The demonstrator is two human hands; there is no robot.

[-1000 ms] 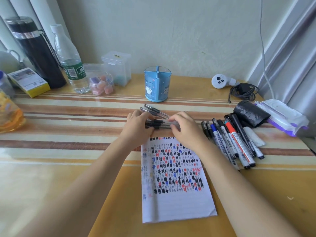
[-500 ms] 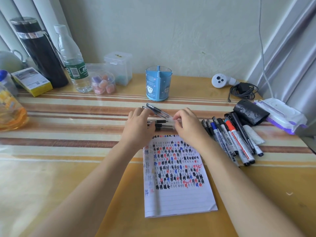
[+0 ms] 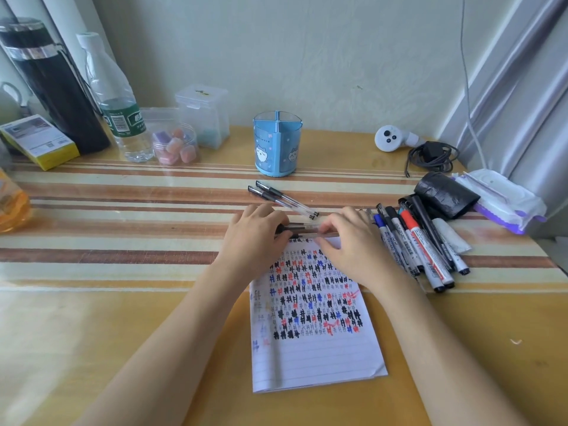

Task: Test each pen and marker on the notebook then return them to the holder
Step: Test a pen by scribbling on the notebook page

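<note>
Blue is the holder (image 3: 278, 146), which stands upright beyond the notebook (image 3: 310, 348), well apart from its top edge. The notebook lies flat on the table (image 3: 123, 302), and its page is covered with rows of small black, red and blue marks. Just at the top edge of the notebook a bundle (image 3: 302, 230) of clear pens with black caps lies crosswise, and both hands hold it. The left hand (image 3: 255, 238) has its fingers curled round the capped ends. The right hand (image 3: 353, 244) pinches the clear barrels between thumb and fingertips. Between the notebook and the holder two loose pens (image 3: 282, 199) lie side by side, slanted, and no hand touches them. To the right of the notebook, near its top corner, a heap of markers (image 3: 421, 244) with black, blue and red caps lies on the table.
</note>
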